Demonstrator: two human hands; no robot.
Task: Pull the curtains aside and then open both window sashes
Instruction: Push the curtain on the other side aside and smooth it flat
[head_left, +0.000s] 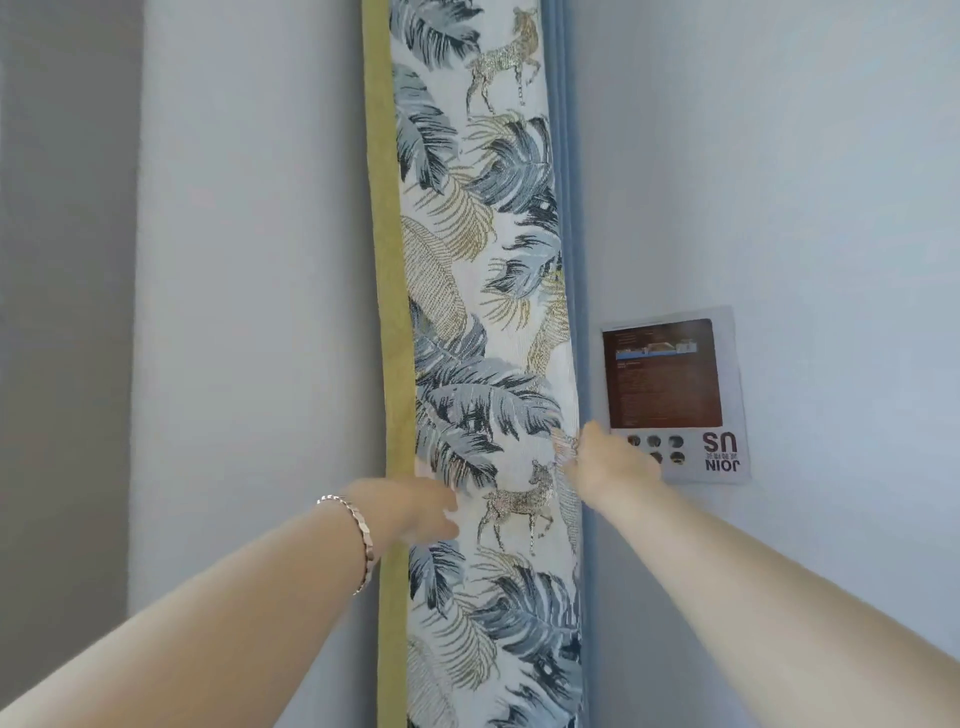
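A patterned curtain (483, 291) with blue-grey leaves and golden horses hangs bunched into a narrow vertical column, with a yellow-green strip down its left edge and blue folds behind its right edge. My left hand (415, 506), with a bracelet on the wrist, presses against the curtain's left side, its fingers partly tucked into the fabric. My right hand (605, 460) grips the curtain's right edge at about the same height. No window sash is in view.
A sheer white curtain (249, 312) hangs to the left of the patterned one. On the pale wall at the right is a poster (675, 389) stuck upside down, just beside my right hand.
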